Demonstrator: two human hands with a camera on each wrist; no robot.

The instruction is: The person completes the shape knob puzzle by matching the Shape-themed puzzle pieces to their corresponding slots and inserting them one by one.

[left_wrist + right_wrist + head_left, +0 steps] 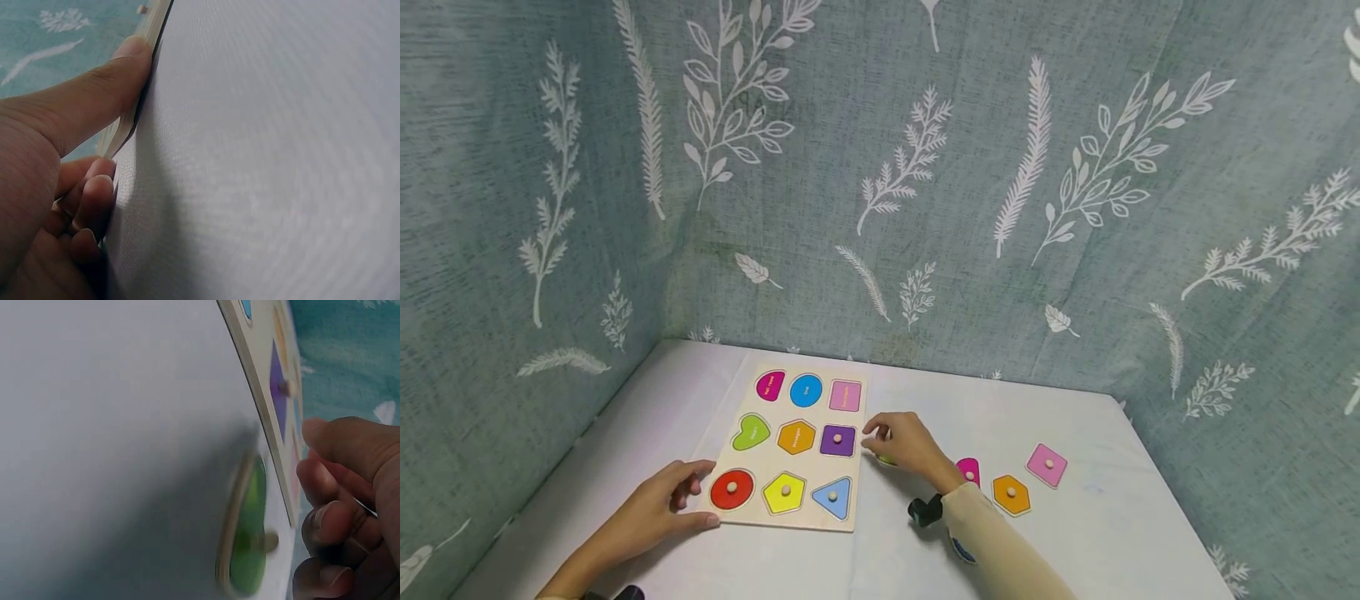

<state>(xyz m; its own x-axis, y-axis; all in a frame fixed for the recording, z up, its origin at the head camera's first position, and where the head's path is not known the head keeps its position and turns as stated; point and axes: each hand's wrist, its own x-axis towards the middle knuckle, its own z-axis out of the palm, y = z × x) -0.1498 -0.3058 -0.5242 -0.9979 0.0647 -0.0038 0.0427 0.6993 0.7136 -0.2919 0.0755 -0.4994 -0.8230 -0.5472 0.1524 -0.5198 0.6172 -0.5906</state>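
Observation:
A wooden shape puzzle board (pixel 752 460) lies flat on the white table. My left hand (pixel 655 508) grips its near left corner, thumb on the front edge and fingers along the left side. Knobbed pieces sit in it: a red circle (pixel 732 489), a yellow pentagon (pixel 784 492), a blue triangle (pixel 832 497) and a purple square (pixel 837 440). Its other shapes show printed words and no knobs. Beside the right edge, my right hand (pixel 913 446) has loosely bent fingers with nothing between them. Close by is a green heart piece (pixel 250 544) with a knob, mostly hidden in the head view.
Right of my forearm lie a magenta piece (pixel 968 471), an orange hexagon (pixel 1011 495) and a pink square piece (pixel 1047 465). A blue piece (pixel 961 550) is partly covered by my sleeve (pixel 1000 542). Leaf-patterned cloth (pixel 955 183) hangs behind the table (pixel 1097 517).

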